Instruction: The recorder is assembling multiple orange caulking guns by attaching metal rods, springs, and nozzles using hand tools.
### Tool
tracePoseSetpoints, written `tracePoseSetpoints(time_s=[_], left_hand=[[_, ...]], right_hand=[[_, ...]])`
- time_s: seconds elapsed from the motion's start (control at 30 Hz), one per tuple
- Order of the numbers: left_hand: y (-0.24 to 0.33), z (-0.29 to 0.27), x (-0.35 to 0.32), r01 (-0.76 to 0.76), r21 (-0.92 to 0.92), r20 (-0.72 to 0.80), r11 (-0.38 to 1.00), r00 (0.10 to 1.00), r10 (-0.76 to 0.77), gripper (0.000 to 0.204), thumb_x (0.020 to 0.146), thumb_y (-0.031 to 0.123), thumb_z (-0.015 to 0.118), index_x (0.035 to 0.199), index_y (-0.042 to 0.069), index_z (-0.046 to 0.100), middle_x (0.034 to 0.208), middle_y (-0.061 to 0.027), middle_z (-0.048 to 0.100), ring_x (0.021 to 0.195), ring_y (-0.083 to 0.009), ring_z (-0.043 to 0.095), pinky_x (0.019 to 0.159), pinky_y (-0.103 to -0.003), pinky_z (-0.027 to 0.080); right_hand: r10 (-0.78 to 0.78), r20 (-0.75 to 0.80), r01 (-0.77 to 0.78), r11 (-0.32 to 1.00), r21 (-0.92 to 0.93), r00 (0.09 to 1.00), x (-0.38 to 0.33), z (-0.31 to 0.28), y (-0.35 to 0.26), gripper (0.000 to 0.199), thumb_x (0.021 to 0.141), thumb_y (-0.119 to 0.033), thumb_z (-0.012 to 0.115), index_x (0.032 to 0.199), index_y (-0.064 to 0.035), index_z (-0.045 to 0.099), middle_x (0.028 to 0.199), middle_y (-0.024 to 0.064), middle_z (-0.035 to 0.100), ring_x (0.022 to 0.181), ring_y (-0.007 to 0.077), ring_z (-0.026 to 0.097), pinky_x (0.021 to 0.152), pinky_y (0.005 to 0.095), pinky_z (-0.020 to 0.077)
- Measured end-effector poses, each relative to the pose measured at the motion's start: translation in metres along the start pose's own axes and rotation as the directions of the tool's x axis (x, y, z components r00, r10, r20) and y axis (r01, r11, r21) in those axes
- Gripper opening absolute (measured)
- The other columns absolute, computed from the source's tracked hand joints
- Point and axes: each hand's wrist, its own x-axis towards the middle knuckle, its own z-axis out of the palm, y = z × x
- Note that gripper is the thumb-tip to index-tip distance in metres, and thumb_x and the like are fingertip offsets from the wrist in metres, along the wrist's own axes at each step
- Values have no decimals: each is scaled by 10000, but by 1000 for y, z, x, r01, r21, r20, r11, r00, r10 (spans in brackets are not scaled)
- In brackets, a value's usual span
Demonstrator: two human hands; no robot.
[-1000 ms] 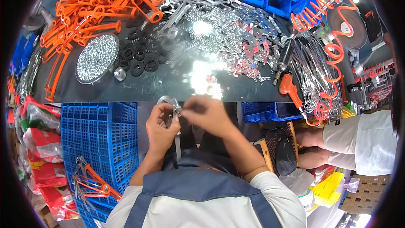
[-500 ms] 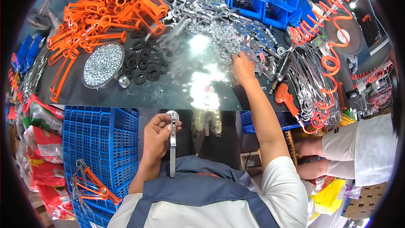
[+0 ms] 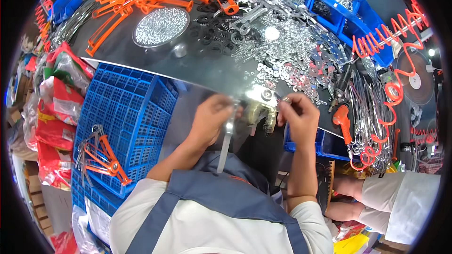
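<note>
In the head view, the left hand [image 3: 211, 121] sits just left of centre frame, fingers curled round the top of a flat metal bar [image 3: 225, 146] that hangs down toward the person's chest. The right hand [image 3: 297, 115], right of centre, has thumb and fingertips pressed together on something small and silvery at the near edge of the surface [image 3: 207, 73]; what exactly it pinches is too small to tell, though it looks like one of the loose washers [image 3: 282, 61] heaped in the upper middle of the frame. The two hands are near each other but apart, both at the edge of the surface.

The likeliest slip, as I judge it, is the small piece escaping the pinch: it is held by the fingertips alone and right over the gap between the surface and the person's body, so a fumble would send it to the floor (or into the blue crate [image 3: 125, 122] at the lower left). The bar is gripped only at its upper end and hangs free, so it could swing or twist while the other hand works against it. The scatter of washers lies just beside the right hand's wrist, and a careless sweep could push some off the edge.
</note>
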Motion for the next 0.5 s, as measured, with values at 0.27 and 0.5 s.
tracePoseSetpoints(time_s=[0.27,0.5], left_hand=[[0,8,-2,-13,178,2,984,1000,13,193,825,19,561,1002,-52,587,936,-119,622,824,-170,601,740,-282,487],[-3,-2,-6,56,155,6,986,998,-57,198,838,48,597,1018,-27,562,912,-86,619,796,-121,593,711,-237,473]], right_hand=[[-674,170,692,668,-274,719,-29,42,-6,220,688,88,696,878,-9,642,913,110,658,806,240,642,667,308,511],[-640,310,711,619,-333,703,-23,52,-7,211,676,66,706,861,-7,638,852,98,671,779,258,638,659,321,518]])
